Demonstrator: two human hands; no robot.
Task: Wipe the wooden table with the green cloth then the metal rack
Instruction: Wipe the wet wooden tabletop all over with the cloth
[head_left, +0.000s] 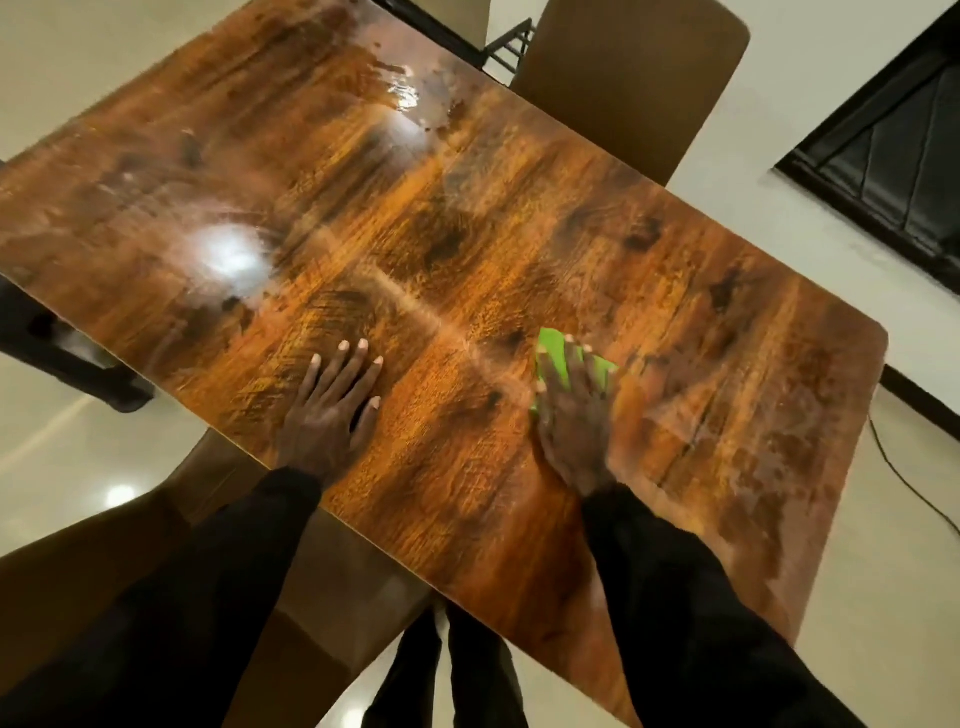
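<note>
Fingers of the left hand lie straight and spread, flat on the glossy brown wooden tabletop; further right, the right hand presses a bright green cloth flat, fingers extended.

glossy grained wooden table with wet streaks, bright green cloth

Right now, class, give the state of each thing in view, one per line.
Table: glossy, wet smears at far end.
Cloth: flat on table, under right hand.
Left hand: open, flat on table.
Right hand: open, fingers straight, pressing cloth.
Chair: pushed up to table's far side.
</note>
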